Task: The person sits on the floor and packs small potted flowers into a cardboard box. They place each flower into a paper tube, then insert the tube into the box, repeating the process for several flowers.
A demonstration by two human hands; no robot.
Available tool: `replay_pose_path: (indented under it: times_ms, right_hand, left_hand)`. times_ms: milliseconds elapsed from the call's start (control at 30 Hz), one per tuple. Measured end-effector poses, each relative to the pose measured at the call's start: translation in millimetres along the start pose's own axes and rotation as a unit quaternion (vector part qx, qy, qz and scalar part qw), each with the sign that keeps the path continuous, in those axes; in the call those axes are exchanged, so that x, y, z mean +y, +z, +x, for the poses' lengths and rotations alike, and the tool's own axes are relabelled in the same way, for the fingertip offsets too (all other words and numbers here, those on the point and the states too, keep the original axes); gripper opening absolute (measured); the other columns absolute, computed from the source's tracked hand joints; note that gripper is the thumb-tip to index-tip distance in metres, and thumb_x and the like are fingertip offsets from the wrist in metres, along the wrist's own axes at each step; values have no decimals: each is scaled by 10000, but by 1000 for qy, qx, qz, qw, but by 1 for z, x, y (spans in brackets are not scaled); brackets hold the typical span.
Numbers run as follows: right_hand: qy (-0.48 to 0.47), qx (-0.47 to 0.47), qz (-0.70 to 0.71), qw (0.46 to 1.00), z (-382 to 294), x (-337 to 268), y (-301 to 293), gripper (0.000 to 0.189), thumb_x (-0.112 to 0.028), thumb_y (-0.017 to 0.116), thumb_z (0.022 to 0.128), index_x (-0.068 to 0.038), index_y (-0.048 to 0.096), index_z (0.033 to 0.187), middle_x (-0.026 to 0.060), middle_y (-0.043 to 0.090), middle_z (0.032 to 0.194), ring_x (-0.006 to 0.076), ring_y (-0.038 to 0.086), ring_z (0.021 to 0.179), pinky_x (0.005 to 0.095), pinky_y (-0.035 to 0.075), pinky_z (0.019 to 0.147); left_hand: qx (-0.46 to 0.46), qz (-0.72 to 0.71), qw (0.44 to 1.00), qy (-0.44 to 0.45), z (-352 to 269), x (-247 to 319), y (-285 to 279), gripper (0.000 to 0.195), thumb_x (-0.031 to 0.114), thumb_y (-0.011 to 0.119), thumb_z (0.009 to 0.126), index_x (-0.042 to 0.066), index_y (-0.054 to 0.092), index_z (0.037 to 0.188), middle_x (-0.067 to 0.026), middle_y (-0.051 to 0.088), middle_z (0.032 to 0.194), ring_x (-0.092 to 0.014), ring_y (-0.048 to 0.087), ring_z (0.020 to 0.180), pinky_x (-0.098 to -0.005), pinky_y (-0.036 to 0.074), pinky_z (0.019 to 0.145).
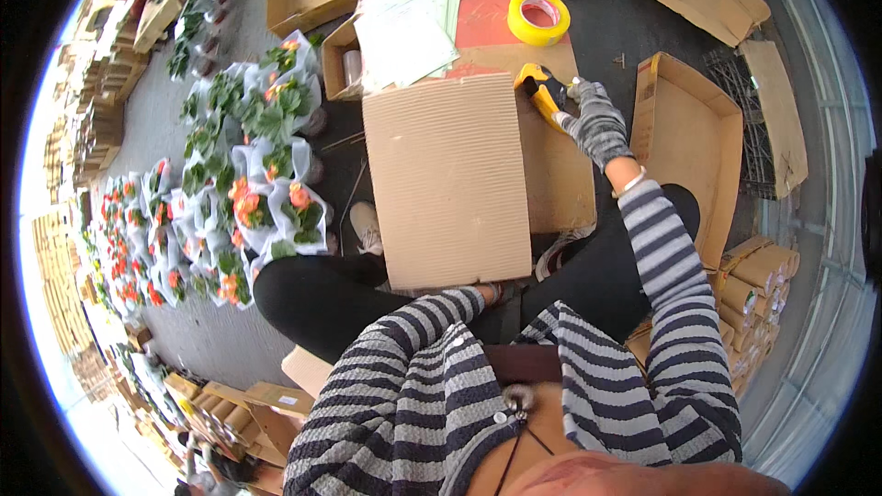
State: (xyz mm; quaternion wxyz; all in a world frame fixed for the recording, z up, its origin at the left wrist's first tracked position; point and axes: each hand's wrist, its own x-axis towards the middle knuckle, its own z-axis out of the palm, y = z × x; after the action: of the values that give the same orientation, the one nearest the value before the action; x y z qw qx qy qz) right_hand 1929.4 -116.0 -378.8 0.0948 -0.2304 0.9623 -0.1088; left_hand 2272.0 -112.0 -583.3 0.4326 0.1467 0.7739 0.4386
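My right hand (598,122), in a grey knit glove, reaches out over the right side of a cardboard box (561,179). Its thumb and fingers are at a yellow and black tape dispenser (544,93); whether they grip it is unclear. A corrugated cardboard sheet (448,182) lies in front of me, partly over the box. My left hand is out of sight; only its wrist shows, at the sheet's near edge. Farther back on the box are a yellow roll of tape (539,18) and a pile of pale papers (406,31) bearing writing.
Potted flowering plants in clear sleeves (248,207) stand in rows at left. Shallow cardboard trays (689,145) lie at right and beyond the box. Rolled cardboard pieces (754,282) are stacked at lower right. A person (207,472) is partly visible at lower left.
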Motion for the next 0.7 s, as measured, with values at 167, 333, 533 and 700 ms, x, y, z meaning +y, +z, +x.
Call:
replay_pose_path:
  times_ms: [167, 333, 533, 700]
  right_hand:
    - [21, -127, -193, 973, -16, -5, 18, 771, -416, 768, 806, -20, 456, 1389, 170, 543, 1360, 335, 579, 1194, 459, 454, 1015]
    - [79, -78, -165, 980, -12, 2, 46, 516, -444, 659, 875, -80, 553, 1224, 209, 667, 1137, 382, 618, 1114, 486, 454, 923]
    - [-37, 50, -175, 983, 19, 10, 63, 587, -392, 692, 855, -209, 534, 1390, 190, 661, 1185, 395, 627, 1080, 494, 484, 928]
    - [-115, -38, -70, 990, 78, -13, 54, 445, -227, 725, 856, -57, 630, 1256, 201, 654, 1225, 353, 620, 1136, 399, 468, 984]
  left_hand:
    - [155, -204, 966, -20, -78, 71, -66, 370, 329, 478, 1001, 65, 628, 1212, -209, 663, 1180, -367, 607, 1141, -430, 475, 943]
    - [312, -370, 835, 260, -231, 96, -127, 359, 328, 588, 988, 68, 628, 1233, -70, 664, 1132, -188, 617, 1056, -348, 493, 950]
    - [638, -482, 597, 66, -222, -61, -208, 500, 381, 613, 936, 20, 547, 1274, -161, 649, 1094, -247, 639, 987, -334, 522, 850]
    - [619, -638, 458, 0, -149, -155, -163, 580, 554, 549, 932, -2, 701, 1004, -129, 691, 908, -270, 623, 868, -422, 461, 812]
